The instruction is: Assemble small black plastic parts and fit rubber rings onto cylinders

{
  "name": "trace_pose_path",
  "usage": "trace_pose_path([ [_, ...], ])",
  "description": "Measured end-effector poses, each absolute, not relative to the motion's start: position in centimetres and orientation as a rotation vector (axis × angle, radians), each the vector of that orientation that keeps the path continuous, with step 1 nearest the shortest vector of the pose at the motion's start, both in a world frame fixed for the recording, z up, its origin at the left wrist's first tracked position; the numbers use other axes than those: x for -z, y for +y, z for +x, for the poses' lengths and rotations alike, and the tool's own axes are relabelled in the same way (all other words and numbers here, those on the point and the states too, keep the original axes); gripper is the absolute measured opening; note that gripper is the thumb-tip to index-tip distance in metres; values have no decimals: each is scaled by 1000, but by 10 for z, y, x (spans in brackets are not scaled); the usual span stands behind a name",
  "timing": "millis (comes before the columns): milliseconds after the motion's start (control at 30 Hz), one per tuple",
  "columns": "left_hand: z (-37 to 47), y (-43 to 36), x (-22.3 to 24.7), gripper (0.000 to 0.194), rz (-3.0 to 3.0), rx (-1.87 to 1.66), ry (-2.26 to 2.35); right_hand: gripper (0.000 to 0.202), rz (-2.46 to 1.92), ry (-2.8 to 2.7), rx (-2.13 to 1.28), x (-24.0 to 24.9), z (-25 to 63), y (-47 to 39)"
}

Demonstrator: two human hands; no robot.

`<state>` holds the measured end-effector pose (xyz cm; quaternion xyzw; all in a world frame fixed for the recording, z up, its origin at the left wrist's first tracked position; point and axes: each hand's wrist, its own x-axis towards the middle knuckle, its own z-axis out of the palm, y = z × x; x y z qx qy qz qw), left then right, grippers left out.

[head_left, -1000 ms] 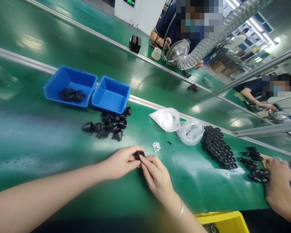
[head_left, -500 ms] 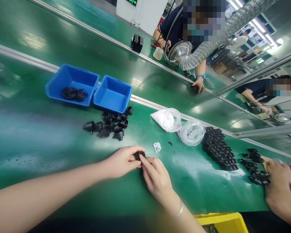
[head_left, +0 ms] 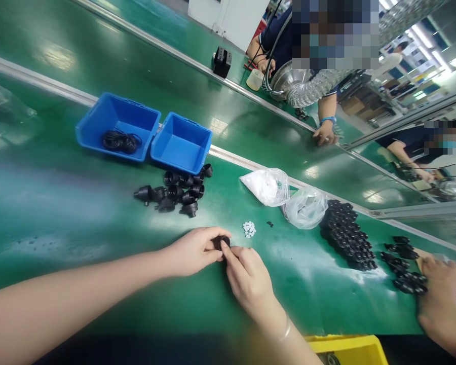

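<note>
Left fingers (head_left: 215, 234) holding black cup (head_left: 224, 240), right fingers (head_left: 232, 260) touching

Ceiling tubes (head_left: 441, 61): white glare, upper right, brightest thing over there
Worktop (head_left: 327, 301): well lit, milky sheen at left and right
Blue bins (head_left: 180, 144): soft shadow along their fronts
Plastic bags (head_left: 268, 187): bright, whites nearly washed out
Left hand (head_left: 193, 251), right hand (head_left: 251, 281): fairly crisp
Neighbour's hand (head_left: 439, 286): stretched and smeared at the right edge
Bottom edge: dim, out of focus
Mosaic blocks (head_left: 334, 35): coarse squares, top and right
</note>
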<state>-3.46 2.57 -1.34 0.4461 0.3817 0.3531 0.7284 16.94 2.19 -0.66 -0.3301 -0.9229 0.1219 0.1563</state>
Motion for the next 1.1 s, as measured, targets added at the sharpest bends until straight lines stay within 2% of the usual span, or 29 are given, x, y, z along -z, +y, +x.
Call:
trace_pose_path([
  [233, -34, 24, 4, 35, 960, -836, 712, 53, -1116, -2116, -470, 10, 167, 20],
  [367, -30, 26, 4, 26, 961, -847, 719, 52, -1060, -2159, -573, 11, 166, 19],
  [533, -29, 25, -1, 26, 1066, -834, 732, 56, -991, -2265, -607, 6, 165, 16],
  [667, -30, 22, -2, 28, 1156, -811, 777, 57, -953, -2376, -514, 4, 165, 16],
  [900, -20, 15, -5, 26, 1290, -786, 942, 41, -861, -2503, -171, 10, 161, 13],
  [1000, -14, 8, -21, 32, 1453, -674, 995, 32, -874, -2542, -219, -5, 168, 9],
  [1100, -16, 9, -35, 52, 1751, -547, 1069, 29, -1079, -2432, -347, -26, 199, 10],
])
